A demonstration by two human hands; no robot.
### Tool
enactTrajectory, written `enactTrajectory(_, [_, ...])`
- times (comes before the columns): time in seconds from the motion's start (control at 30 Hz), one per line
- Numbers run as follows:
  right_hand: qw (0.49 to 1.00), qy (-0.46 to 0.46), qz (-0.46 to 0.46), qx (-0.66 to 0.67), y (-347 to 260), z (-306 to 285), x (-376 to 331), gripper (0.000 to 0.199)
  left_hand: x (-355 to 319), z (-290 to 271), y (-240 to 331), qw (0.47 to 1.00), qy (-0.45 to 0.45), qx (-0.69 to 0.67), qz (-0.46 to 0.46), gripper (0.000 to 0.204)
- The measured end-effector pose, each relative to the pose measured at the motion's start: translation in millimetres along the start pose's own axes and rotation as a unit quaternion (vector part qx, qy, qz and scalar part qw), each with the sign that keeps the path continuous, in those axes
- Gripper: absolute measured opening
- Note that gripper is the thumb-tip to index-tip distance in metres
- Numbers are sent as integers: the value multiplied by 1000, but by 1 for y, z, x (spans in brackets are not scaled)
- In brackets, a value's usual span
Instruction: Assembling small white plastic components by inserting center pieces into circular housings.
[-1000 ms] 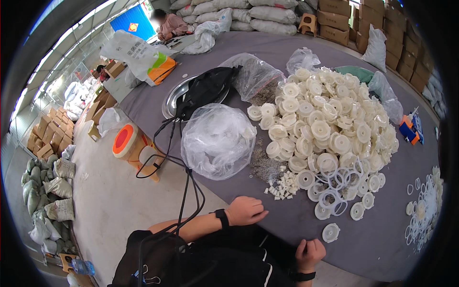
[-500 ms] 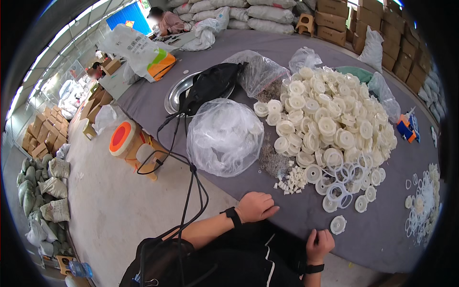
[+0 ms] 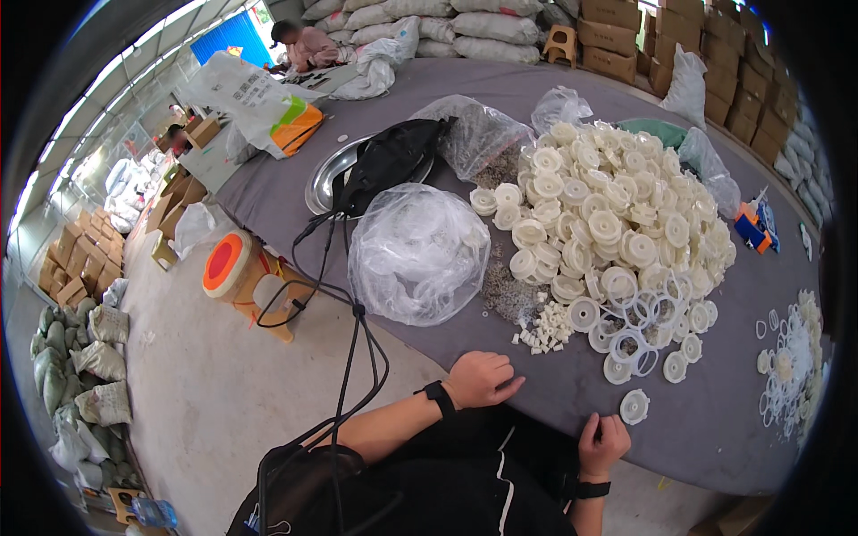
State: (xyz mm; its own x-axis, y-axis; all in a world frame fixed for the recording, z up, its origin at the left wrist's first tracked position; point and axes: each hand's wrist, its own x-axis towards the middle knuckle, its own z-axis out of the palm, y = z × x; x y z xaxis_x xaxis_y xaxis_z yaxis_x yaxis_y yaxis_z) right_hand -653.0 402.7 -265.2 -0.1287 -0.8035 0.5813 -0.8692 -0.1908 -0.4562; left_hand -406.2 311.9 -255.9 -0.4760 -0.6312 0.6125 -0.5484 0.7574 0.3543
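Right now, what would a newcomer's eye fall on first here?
Likely the big heap of cream, round plastic parts right of centre on the grey-covered table. Next, the round bundle of clear plastic left of it, then the orange-red-topped tan container standing left of the table.

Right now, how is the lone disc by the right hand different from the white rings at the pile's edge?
The cream disc is mostly filled in; the white rings have wide open middles. The disc lies apart, near the right hand; the rings overlap one another. Both are round and pale.
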Motion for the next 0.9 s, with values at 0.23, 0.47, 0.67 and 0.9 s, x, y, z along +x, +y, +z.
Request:
enactTrajectory(0.23, [1000, 16, -5, 3, 3, 5, 0, 27, 0, 0, -2, 1000, 2, 7, 13, 37])
enactTrajectory(0.47, [1000, 11, -10, 2, 4, 5, 0, 27, -1, 1, -2, 1000, 8, 18, 7, 36])
enactTrajectory(0.67, [1000, 4, 5, 21, 3, 2, -1, 29, 0, 1, -3, 1000, 11, -3, 13, 35])
enactTrajectory(0.9, [1000, 7, 3, 30, 6, 4, -4, 30, -2, -2, -3, 1000, 21, -9, 18, 34])
